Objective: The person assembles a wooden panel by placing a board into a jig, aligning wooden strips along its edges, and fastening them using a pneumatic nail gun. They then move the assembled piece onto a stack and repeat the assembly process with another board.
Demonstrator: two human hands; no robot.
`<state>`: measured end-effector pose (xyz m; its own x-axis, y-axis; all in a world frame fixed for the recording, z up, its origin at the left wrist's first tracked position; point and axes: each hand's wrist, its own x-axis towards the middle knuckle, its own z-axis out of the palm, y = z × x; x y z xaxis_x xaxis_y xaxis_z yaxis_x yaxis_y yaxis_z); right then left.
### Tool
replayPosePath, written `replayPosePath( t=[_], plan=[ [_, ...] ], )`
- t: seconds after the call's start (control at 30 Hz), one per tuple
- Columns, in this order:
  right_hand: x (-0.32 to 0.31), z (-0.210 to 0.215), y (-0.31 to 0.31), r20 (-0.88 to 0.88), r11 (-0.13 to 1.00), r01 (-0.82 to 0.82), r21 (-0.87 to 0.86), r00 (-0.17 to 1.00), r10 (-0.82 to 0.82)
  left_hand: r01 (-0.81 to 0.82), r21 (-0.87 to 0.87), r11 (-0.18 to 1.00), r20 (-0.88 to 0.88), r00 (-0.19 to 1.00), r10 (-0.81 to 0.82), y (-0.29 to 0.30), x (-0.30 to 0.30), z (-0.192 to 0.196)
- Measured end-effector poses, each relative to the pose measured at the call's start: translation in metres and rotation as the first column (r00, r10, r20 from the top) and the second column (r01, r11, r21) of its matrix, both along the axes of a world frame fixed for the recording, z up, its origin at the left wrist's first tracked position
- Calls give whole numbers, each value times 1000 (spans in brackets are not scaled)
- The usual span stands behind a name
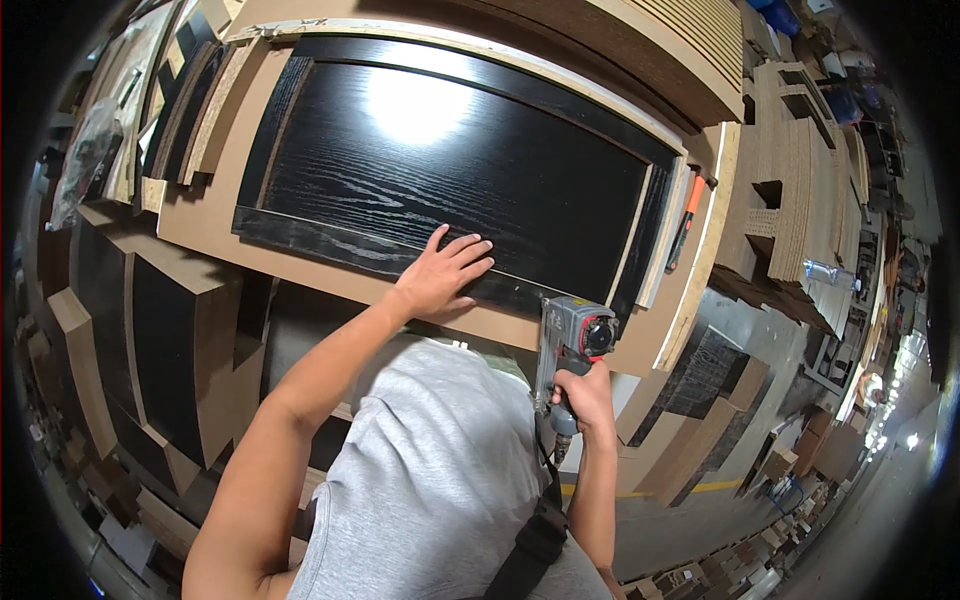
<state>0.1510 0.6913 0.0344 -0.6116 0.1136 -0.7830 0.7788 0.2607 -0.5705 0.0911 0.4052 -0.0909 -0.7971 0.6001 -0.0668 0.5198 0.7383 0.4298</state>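
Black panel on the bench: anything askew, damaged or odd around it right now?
Nothing looks damaged. The black panel lies flat on the board beneath it, the left hand pressing its near rail, the right hand holding a nail gun at the near edge. An orange-handled tool lies loose by the right end.

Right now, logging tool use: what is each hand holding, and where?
Right hand grips the nail gun by its handle; left hand lies flat on the black panel.

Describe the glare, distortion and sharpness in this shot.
Head view: a white glare patch burns out the wood grain near the top of the black panel; straight board edges bow toward the dark fisheye rim; the left hand and nail gun are sharp, the far right background small and hazy.
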Motion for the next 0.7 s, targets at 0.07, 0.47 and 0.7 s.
replayPosePath(
  t=[0.07,0.47,0.7],
  plan=[
    [-2,-1,-11,21,1000,-21,6,1000,21,11,8,1000,-5,1000,-11,-7,-1,-3],
    [-16,13,-48,62,995,26,99,998,-32,21,64,998,-18,1000,-20,-15,-3,-4],
    [-7,9,-68,17,995,-41,88,999,40,-14,35,999,21,1000,13,-43,1,0]
  ],
)
